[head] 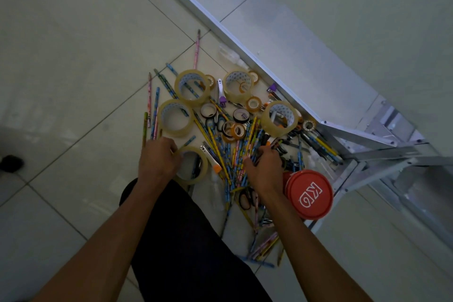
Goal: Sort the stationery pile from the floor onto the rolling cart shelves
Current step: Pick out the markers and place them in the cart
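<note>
head view, looking straight down. the mixed pile of stationery (235,135) lies on the pale tiled floor (73,44), pushed against the lower edge of the grey metal rolling cart frame (289,56), which runs diagonally across the upper right.

pile contents: five large rolls of clear packing tape, several small tape rolls with brown or black cores, many patterned pencils in blue, yellow and pink, purple-tipped clips, black-handled scissors (246,200) at the near edge. one pink patterned pencil (196,49) lies apart at the far side of the pile.

left hand (158,159): fingers curled over the left rim of the nearest large clear tape roll (192,165), which lies flat on the floor; it grips that rim. a few pencils lie just beyond the knuckles.

right hand (264,169): fingers curled down into a dense bundle of blue and yellow patterned pencils (241,152) in the middle of the pile, closed around several of them.

a round red plastic lid with white "kg" lettering (310,193) sits just to the right of the right wrist, touching the edge of the pile and close to the cart's corner leg.

both forearms are bare. a dark trouser leg (186,240) fills the space between them at the bottom. a small dark object (11,163) sits at the far left edge; too dim to identify.
</note>
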